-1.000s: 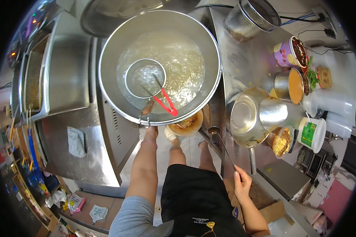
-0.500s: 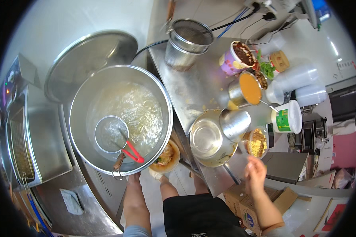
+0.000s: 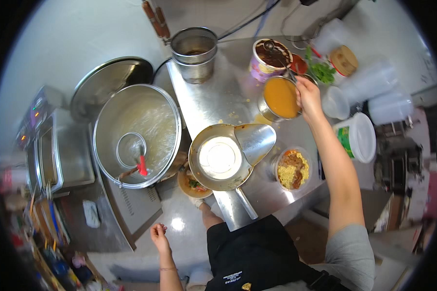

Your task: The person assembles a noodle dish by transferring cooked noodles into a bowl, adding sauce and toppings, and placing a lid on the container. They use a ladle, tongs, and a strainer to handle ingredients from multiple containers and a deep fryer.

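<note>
My right hand [image 3: 308,97] is closed on the handle of a small spoon [image 3: 269,45]. The spoon's round bowl is over the dark sauce in a purple and white tub [image 3: 262,70]. Just below that hand is a metal pot of orange-brown liquid [image 3: 280,98]. A round clear container [image 3: 277,170] with yellow and brown chopped food stands nearer to me, beside my right forearm. My left hand [image 3: 159,234] hangs over the floor near the counter's corner, fingers loosely curled, nothing in it.
On the left, a large pot of bubbling water [image 3: 177,160] holds a strainer and red-handled tool [image 3: 142,166]. A saucepan [image 3: 199,177] with a metal scoop [image 3: 257,138] sits near the steel counter's front edge. Wire strainers [image 3: 195,70] stand at the back; a white bucket [image 3: 363,138] is on the right.
My right hand has moved from beside the food container up to the sauce tub and grasped the spoon. My left hand now shows at lower left. The whole view has shifted.
</note>
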The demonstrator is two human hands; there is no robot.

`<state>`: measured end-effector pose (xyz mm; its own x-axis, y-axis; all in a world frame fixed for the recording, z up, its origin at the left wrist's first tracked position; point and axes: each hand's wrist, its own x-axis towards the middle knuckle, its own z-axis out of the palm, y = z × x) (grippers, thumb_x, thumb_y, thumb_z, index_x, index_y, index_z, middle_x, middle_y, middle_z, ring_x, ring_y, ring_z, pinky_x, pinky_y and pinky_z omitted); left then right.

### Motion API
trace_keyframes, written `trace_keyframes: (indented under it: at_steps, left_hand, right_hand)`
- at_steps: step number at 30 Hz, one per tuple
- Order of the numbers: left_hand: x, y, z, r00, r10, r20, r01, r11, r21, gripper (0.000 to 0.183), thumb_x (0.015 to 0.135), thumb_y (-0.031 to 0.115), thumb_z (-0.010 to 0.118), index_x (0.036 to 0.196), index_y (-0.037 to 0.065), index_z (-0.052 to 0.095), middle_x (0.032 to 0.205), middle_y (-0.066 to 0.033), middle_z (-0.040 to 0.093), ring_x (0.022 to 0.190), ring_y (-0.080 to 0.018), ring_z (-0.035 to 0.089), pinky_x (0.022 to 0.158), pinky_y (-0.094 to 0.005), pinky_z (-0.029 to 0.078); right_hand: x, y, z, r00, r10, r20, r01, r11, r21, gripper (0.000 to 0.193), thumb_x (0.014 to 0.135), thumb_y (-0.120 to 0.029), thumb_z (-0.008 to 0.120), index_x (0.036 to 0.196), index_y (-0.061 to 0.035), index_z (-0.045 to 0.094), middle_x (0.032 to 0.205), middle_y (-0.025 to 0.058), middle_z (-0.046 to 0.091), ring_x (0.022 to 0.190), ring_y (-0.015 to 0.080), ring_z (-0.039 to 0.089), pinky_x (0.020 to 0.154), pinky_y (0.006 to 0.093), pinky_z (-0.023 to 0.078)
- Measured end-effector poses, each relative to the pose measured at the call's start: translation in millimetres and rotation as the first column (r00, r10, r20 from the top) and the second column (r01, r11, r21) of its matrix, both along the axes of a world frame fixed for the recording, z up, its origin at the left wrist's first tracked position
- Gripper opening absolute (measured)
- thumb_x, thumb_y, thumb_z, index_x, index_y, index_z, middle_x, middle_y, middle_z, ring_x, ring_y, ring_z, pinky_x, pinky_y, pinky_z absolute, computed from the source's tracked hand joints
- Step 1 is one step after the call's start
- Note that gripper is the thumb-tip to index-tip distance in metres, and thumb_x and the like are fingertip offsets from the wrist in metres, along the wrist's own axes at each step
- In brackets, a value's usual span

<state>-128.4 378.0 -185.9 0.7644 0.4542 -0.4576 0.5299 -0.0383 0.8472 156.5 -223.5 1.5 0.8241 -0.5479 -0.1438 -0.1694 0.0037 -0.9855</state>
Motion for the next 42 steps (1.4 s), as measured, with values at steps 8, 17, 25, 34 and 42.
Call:
trace_keyframes:
  at_steps: [8,17,25,34,42]
  left_hand:
    - [-189,-202,61,0.874,-0.476,-0.098,0.480,0.877,0.021,0.036,0.097,0.021,0.062,0.129,0.004,0.058,0.123,-0.0125,0.063,0.120,-0.0227,0.056,0.103,-0.0342,0.043]
    - [-107,-314,130,0.887,-0.459,-0.056,0.435,0.869,-0.234,0.030,0.097,0.017,0.063,0.121,0.000,0.062,0.114,-0.0121,0.069,0.108,-0.0184,0.064,0.095,-0.0303,0.048]
    - [7,-413,69,0.732,-0.677,-0.085,0.678,0.735,-0.011,0.036,0.103,0.031,0.052,0.111,-0.001,0.065,0.097,-0.0116,0.071,0.095,-0.0183,0.066,0.087,-0.0312,0.050]
    - [25,-429,107,0.789,-0.611,-0.065,0.614,0.776,0.147,0.028,0.099,0.029,0.056,0.110,0.004,0.063,0.094,-0.0213,0.070,0.095,-0.0363,0.068,0.081,-0.0424,0.053]
    - [36,-429,157,0.827,-0.519,0.215,0.455,0.843,0.286,0.029,0.096,0.019,0.061,0.120,0.003,0.059,0.113,-0.0205,0.067,0.104,-0.0354,0.067,0.087,-0.0402,0.053]
  right_hand:
    - [-129,22,-26,0.750,0.617,-0.238,-0.660,0.721,-0.211,0.022,0.092,-0.009,0.060,0.111,-0.0006,0.068,0.101,0.0126,0.072,0.096,0.0200,0.066,0.088,0.0333,0.050]
    - [-133,-26,6,0.668,0.729,-0.149,-0.626,0.441,-0.643,0.020,0.093,-0.019,0.061,0.096,-0.0005,0.068,0.093,0.0155,0.067,0.084,0.0322,0.063,0.079,0.0395,0.049]
    - [-34,-140,110,0.864,0.409,0.296,-0.303,0.889,-0.344,0.019,0.099,-0.015,0.059,0.094,0.0019,0.066,0.090,0.0035,0.068,0.085,0.0101,0.061,0.077,0.0256,0.049]
    - [114,-90,194,0.730,0.279,0.624,-0.275,0.956,-0.106,0.034,0.090,-0.005,0.067,0.120,-0.0032,0.053,0.109,0.0088,0.059,0.103,0.0168,0.058,0.090,0.0292,0.048]
    - [169,-70,202,0.663,-0.031,0.748,0.131,0.989,-0.075,0.061,0.077,-0.008,0.078,0.125,-0.0043,0.041,0.115,0.0114,0.047,0.113,0.0225,0.046,0.097,0.0385,0.041]
